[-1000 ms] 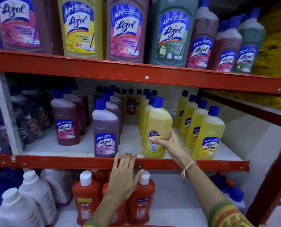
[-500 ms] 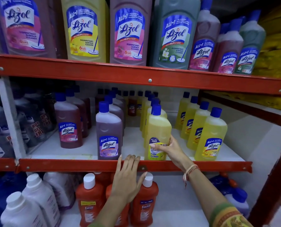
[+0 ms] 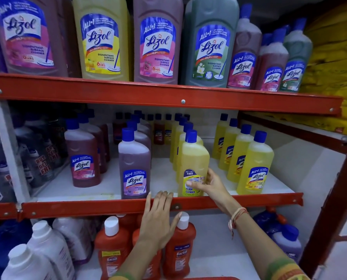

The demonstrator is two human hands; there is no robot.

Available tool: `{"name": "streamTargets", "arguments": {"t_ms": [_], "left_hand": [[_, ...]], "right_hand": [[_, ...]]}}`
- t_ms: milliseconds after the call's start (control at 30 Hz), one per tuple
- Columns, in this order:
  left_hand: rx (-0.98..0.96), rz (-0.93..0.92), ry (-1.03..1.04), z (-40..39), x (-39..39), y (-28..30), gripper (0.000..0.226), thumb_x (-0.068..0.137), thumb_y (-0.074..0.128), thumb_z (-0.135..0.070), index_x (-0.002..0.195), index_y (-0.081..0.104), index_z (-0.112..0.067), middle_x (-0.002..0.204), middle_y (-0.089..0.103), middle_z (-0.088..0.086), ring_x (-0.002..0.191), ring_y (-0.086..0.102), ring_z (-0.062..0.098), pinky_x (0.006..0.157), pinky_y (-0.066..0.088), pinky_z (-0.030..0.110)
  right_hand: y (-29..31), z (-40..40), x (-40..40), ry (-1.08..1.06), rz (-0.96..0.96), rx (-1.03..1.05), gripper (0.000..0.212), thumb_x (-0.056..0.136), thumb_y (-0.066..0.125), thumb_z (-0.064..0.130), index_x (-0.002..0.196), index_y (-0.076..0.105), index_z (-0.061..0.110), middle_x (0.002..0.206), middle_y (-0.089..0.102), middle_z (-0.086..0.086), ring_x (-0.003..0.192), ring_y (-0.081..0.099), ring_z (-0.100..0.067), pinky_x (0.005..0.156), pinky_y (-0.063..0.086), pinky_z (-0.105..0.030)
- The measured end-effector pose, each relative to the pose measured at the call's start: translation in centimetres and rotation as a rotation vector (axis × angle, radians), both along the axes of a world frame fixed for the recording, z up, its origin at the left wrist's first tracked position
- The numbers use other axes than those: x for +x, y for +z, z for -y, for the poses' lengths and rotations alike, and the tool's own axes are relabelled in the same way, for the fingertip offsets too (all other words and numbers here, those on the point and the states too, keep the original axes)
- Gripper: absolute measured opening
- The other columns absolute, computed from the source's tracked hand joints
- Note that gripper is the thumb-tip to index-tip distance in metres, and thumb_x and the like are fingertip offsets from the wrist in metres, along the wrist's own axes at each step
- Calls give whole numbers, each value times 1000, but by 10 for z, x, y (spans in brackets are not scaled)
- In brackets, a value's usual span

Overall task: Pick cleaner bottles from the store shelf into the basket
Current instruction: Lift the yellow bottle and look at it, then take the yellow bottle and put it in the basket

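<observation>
A yellow floor cleaner bottle with a blue cap stands upright at the front of the middle shelf. My right hand wraps its lower label from the right, thumb across the front. My left hand lies flat with fingers spread, fingertips on the red front rail of that shelf, holding nothing. To the left stand a purple Lizol bottle and a maroon one. A row of yellow Lizol bottles runs back at the right. No basket is clearly in view.
Large Lizol bottles fill the top shelf above a red rail. Orange Bactin bottles and white jugs stand on the bottom shelf below my left hand. A red upright post bounds the right side.
My right hand has kept its hold on the yellow bottle, which has shifted slightly back and upright on the shelf. My left hand stays on the rail. The view has tilted up a little.
</observation>
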State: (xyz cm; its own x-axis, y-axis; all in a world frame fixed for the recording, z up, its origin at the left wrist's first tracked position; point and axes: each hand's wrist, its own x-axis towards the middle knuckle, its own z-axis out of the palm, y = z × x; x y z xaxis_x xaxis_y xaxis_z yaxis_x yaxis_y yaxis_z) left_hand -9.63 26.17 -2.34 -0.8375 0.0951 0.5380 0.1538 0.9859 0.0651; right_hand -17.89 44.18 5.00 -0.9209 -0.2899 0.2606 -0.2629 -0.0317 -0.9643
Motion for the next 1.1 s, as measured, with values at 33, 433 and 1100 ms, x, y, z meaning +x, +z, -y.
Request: {"name": "streamTargets", "arguments": {"t_ms": [33, 433, 1100], "left_hand": [[-4, 0, -3, 1, 0, 0, 62, 92, 27, -56, 132, 47, -13, 129, 58, 5, 124, 48, 21, 108, 15, 45], [6, 61, 9, -2, 0, 2, 72, 92, 13, -61, 131, 48, -12, 129, 58, 8, 125, 48, 24, 108, 13, 46], [1046, 16, -253, -42, -22, 101, 61, 88, 61, -35, 140, 33, -19, 137, 48, 9, 118, 49, 17, 101, 41, 41]], "right_hand": [[-2, -2, 1, -10, -7, 2, 71, 62, 86, 16, 124, 53, 13, 113, 71, -9, 99, 70, -20, 78, 59, -31], [-5, -30, 9, -26, -41, 70, 84, 59, 89, 33, 131, 47, 24, 129, 61, -1, 117, 60, -18, 92, 54, -36], [44, -17, 9, 19, -171, 85, 63, 77, 78, 17, 132, 47, 19, 122, 61, -3, 106, 65, -20, 74, 61, -30]]}}
